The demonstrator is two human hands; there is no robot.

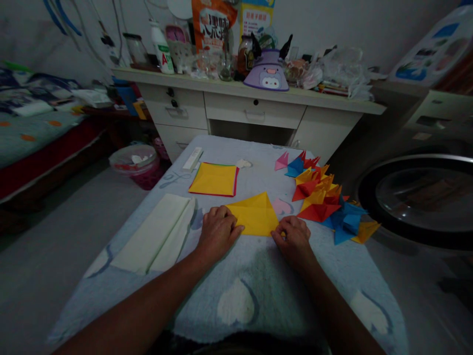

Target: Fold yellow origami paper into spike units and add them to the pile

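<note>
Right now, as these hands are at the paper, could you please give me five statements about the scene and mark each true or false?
1. The left hand and right hand both touch the yellow sheet. True.
2. The square paper stack has blue on top. False: its top is yellow.
3. The folded paper shapes are all red. False: yellow, blue and pink ones also show.
4. The pale folded sheet lies left of the left hand. True.
5. The purple visor is on the floor. False: it is on the desk.

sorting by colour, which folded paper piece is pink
The folded piece at the group's left end, beside a blue one; the others showing are red, blue or yellow-orange.
</note>
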